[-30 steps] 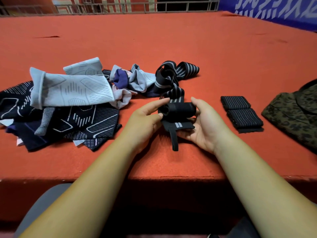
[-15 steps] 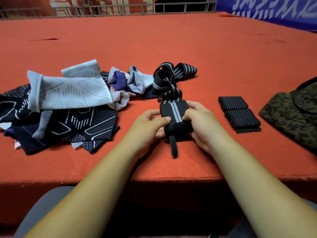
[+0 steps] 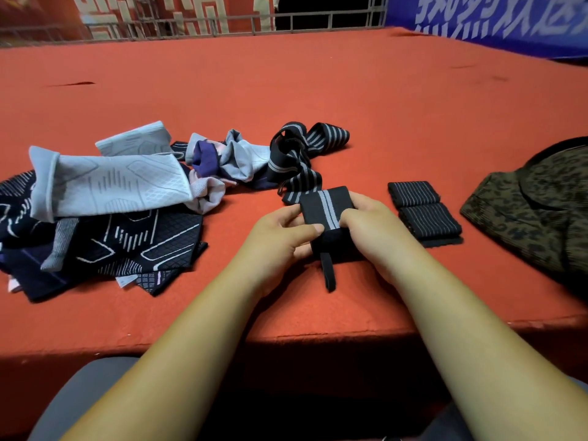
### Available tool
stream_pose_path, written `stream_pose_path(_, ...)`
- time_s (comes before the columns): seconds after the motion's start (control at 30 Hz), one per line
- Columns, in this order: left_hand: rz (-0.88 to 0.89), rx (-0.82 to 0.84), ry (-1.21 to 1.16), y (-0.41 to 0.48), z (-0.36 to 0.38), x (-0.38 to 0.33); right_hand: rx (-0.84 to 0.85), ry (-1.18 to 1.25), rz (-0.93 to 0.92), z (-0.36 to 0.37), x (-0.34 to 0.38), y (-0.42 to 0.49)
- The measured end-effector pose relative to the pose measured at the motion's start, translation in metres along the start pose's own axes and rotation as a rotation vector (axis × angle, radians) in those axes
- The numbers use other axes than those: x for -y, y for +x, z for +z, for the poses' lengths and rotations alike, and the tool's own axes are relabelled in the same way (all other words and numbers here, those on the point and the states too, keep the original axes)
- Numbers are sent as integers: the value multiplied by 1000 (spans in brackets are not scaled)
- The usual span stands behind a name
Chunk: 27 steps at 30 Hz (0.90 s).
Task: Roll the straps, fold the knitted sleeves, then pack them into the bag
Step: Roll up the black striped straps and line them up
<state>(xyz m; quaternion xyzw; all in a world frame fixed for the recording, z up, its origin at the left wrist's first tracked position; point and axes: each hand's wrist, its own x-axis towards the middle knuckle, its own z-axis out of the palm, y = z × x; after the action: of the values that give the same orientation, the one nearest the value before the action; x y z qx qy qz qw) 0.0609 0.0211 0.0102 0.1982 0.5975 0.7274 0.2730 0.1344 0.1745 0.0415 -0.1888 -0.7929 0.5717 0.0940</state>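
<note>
Both hands are clamped on one strap (image 3: pixel 324 211) near the middle of the front edge of the red tabletop (image 3: pixel 381 100). The left hand (image 3: pixel 276 240) pinches the strap's left side, thumb on top and fingers curled beneath. The right hand (image 3: pixel 369 230) grips its right side, fingers curled over the top.

The strap is black with a pale double stripe down its middle. Part of it is rolled into a block resting on the tabletop. One narrow black loop (image 3: pixel 327 275) trails from under the block toward the front edge. The unrolled length runs toward the far edge and ends in a loose striped tangle (image 3: pixel 302 151).

Just right of the right hand lie two rolled straps (image 3: pixel 423 208), side by side and touching, black with thin pale lines. Beyond them, at the right edge, one camouflage bag (image 3: pixel 534 214) lies slumped.

Toward the left edge is a heap of sleeves. Three are grey sleeves (image 3: pixel 108 183): one long one lies across the top, one sits behind it, and one is crumpled, showing purple, next to the tangle. Beneath them are dark sleeves (image 3: pixel 133 240) with white line patterns. I count two, though the overlap may hide more.
</note>
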Motion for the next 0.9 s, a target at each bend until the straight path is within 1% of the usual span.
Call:
stream_pose_path(0.2, -11, 75, 54, 13, 30, -6, -130, 23, 9, -33, 1, 0)
stream_pose_path(0.3, -13, 26, 35, 29, 50, -5, -209, 2, 15, -53, 4, -2)
stream_pose_path(0.37, -16, -7, 44, 41, 69, -2, -284, -51, -7, -67, 2, 1)
stream_pose_path(0.47, -24, -8, 80, 57, 98, 5, -426, -156, 7, -87, -5, 6)
stream_pose_path(0.57, -42, 25, 132, 70, 122, 14, -486, -218, 22, -106, -17, 11)
stream_pose_path(0.67, -39, 25, 223, 75, 137, 24, -503, -309, 66, -120, -28, 16)
stream_pose_path(0.73, -42, -19, 327, 73, 143, 32, -480, -378, 123, -125, -38, 20)
stream_pose_path(0.8, -27, -100, 448, 74, 145, 42, -436, -461, 182, -123, -46, 23)
stream_pose_path(0.9, -33, -146, 548, 75, 144, 47, -405, -488, 207, -121, -48, 24)
